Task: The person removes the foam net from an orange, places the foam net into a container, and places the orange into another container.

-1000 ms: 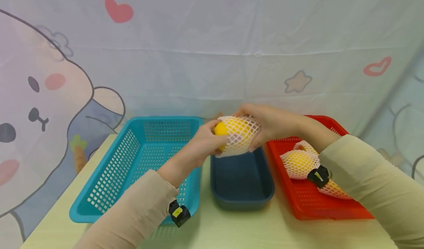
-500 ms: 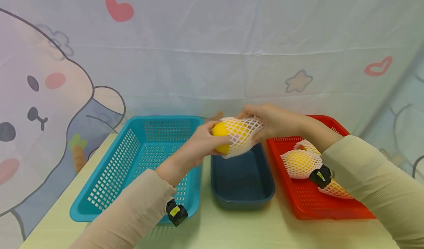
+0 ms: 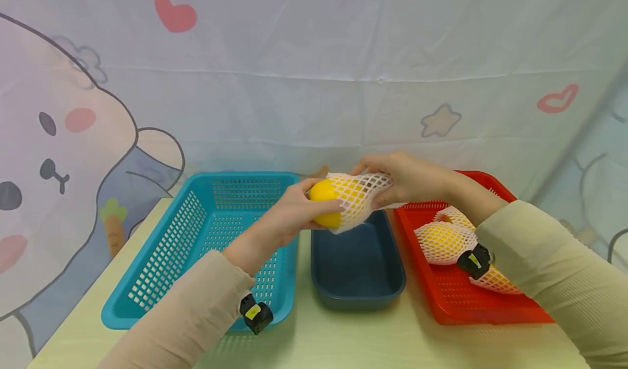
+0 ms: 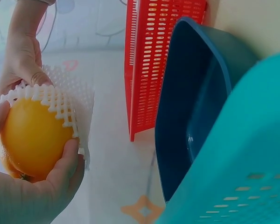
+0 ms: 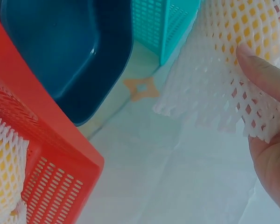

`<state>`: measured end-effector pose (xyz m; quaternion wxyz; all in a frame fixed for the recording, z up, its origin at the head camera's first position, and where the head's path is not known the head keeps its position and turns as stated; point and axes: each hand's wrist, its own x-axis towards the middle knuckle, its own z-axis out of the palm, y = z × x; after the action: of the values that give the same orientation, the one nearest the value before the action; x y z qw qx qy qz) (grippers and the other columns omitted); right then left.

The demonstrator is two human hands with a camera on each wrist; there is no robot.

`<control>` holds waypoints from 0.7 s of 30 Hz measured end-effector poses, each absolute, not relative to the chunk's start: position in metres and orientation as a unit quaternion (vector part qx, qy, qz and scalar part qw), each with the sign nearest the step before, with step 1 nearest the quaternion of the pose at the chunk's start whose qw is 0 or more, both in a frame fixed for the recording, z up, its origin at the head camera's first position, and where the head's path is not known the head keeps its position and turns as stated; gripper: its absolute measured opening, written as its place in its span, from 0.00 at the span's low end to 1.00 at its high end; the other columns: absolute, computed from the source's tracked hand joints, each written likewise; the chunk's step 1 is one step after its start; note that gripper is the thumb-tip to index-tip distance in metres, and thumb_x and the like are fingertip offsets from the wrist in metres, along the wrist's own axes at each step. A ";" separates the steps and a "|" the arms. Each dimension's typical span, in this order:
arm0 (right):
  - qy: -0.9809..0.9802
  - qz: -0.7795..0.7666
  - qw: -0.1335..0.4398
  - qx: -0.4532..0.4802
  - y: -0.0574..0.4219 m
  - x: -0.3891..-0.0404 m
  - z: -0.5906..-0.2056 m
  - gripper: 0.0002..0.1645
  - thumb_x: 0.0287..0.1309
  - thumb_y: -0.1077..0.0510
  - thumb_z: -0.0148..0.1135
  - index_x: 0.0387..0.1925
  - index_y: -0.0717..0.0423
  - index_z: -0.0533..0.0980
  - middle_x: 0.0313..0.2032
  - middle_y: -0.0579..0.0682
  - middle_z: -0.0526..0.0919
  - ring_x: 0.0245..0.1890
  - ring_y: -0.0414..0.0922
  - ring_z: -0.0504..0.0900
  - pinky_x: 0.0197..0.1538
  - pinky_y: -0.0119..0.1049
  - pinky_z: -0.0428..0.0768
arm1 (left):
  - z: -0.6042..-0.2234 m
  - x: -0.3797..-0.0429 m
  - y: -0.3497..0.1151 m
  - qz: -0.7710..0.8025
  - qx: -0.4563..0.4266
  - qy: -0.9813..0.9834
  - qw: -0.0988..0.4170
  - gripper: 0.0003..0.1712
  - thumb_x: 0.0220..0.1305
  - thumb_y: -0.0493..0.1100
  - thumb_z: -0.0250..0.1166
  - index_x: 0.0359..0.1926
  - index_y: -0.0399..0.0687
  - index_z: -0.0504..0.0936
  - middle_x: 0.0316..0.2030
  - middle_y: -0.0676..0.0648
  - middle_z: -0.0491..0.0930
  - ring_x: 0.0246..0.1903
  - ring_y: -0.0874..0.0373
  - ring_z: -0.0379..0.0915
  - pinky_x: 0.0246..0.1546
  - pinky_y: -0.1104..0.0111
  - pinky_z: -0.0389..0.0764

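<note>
Above the dark blue bin [image 3: 358, 265], my left hand [image 3: 289, 208] grips the bare end of an orange [image 3: 322, 197], fingers and thumb curled round it. A white foam net sleeve [image 3: 360, 194] covers its other end. In the left wrist view, the smooth skin of the orange [image 4: 37, 135] shows below the net's scalloped edge. My right hand [image 3: 412, 181] pinches the loose far end of the sleeve. The right wrist view has the thumb on the net [image 5: 200, 88], with part of the sleeve hanging slack beyond the fruit.
A turquoise slotted basket [image 3: 235, 227] stands left of the bin. On the right, a red basket [image 3: 471, 306] contains netted fruits [image 3: 444, 243], partly hidden by my right arm. A printed cloth [image 3: 294, 85] hangs behind the pale table [image 3: 333, 342].
The sleeve has slid rightward along the orange, leaving more of the fruit bare. My left hand has shifted slightly left with the orange, and the net's right end now stretches past it.
</note>
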<state>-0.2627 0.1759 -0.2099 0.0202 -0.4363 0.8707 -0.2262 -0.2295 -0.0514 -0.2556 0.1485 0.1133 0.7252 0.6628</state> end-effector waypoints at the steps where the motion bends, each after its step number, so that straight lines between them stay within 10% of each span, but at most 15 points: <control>1: 0.870 -0.225 0.019 -0.438 0.176 -0.263 -0.210 0.29 0.46 0.63 0.71 0.51 0.52 0.72 0.45 0.49 0.80 0.42 0.46 0.76 0.46 0.41 0.80 | -0.255 -0.230 -0.052 0.664 0.115 0.724 0.149 0.36 0.57 0.39 0.66 0.65 0.43 0.62 0.54 0.42 0.68 0.45 0.48 0.73 0.41 0.61 0.81; 21: 0.870 -0.219 0.010 -0.441 0.176 -0.266 -0.213 0.31 0.47 0.63 0.71 0.55 0.52 0.71 0.46 0.49 0.79 0.42 0.46 0.75 0.45 0.41 0.80 | -0.253 -0.232 -0.076 0.655 0.126 0.729 0.152 0.34 0.56 0.43 0.68 0.62 0.46 0.65 0.52 0.42 0.70 0.46 0.47 0.72 0.44 0.59 0.80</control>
<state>-0.2660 0.1762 -0.2134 0.0098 -0.4414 0.8701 -0.2189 -0.2316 -0.0764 -0.2525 0.1521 0.1259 0.7290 0.6554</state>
